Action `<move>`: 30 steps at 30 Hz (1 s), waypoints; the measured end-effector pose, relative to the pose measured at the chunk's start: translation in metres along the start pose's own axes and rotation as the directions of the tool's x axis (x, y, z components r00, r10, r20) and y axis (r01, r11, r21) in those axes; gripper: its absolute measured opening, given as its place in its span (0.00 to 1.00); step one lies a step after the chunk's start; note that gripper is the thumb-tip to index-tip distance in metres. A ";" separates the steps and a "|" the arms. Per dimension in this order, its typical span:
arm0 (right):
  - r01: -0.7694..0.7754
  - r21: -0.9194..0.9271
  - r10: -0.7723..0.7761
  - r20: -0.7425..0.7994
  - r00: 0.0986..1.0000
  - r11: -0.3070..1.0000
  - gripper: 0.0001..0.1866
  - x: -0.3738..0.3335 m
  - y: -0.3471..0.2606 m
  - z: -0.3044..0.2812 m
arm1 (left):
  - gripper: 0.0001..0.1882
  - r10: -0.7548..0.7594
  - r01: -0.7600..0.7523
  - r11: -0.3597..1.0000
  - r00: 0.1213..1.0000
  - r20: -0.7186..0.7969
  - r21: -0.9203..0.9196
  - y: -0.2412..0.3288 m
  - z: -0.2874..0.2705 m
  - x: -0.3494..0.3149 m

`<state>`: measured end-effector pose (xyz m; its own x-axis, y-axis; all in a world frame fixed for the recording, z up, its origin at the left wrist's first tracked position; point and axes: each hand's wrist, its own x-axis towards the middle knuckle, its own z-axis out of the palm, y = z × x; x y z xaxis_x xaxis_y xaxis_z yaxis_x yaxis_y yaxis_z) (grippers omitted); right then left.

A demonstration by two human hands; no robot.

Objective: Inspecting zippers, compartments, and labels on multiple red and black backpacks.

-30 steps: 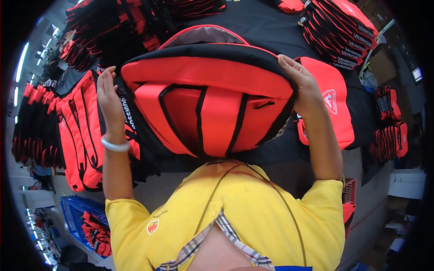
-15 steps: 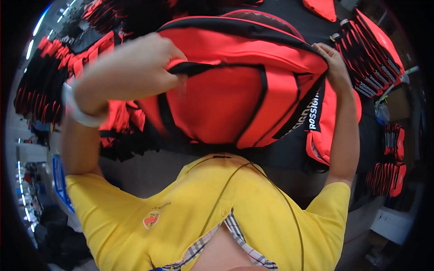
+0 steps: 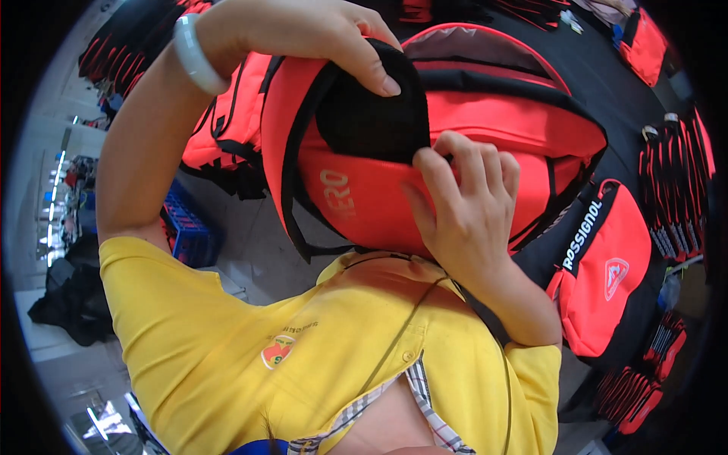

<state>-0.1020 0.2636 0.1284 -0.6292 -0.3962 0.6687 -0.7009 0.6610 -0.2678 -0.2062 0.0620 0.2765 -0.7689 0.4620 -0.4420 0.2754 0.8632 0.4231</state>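
A bright red backpack (image 3: 356, 197) with black trim lies across the table in front of me, its main opening gaping at the far side. My left hand (image 3: 341, 45) grips the top of a curved, black-lined flap (image 3: 364, 114) on the bag's left part, thumb inside the lining and fingers behind it. Close to the middle, my right hand (image 3: 470, 197) is closed with bent fingers at the upper edge of the red front panel, beside the dark lining. What its fingertips pinch is partly hidden.
Right of the backpack lies a flat red pouch (image 3: 607, 280) with a black strip. Stacked red-and-black pieces (image 3: 671, 189) stand farther right, more at the far left (image 3: 136, 45). Another red bag (image 3: 235, 114) sits left of mine. A blue crate (image 3: 186, 227) stands below on the floor.
My left hand has lifted the flap up, showing its black lining. My right hand has left the bag's far right corner and come to the middle. The backpack has turned and my view shifted.
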 end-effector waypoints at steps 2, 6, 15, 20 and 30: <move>0.012 -0.006 -0.012 0.010 1.000 1.000 0.15 -0.009 -0.006 0.011 | 0.25 0.003 -0.004 0.988 1.000 -0.002 -0.157 -0.037 0.007 0.014; -0.047 0.248 -0.010 0.226 0.974 0.968 0.11 -0.041 -0.014 0.020 | 0.26 -0.053 0.053 0.979 0.999 0.008 -0.199 -0.106 0.034 0.054; -0.108 0.315 0.020 0.270 0.963 0.943 0.12 -0.065 0.004 0.037 | 0.15 0.108 -0.011 0.905 0.973 0.204 -0.426 -0.146 0.059 0.073; -0.103 0.309 0.013 0.281 0.960 0.946 0.12 -0.070 0.005 0.038 | 0.16 0.049 0.083 0.905 0.954 0.297 -0.417 -0.150 0.059 0.072; -0.110 0.300 0.029 0.265 0.964 0.948 0.12 -0.073 0.006 0.038 | 0.06 0.447 -0.314 0.823 0.872 -0.200 0.473 -0.079 0.091 0.050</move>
<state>-0.0726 0.2727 0.0517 -0.7154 -0.5316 0.4534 -0.6954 0.4790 -0.5357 -0.2137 0.0356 0.1485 -0.6625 0.7481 -0.0380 0.7410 0.6619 0.1130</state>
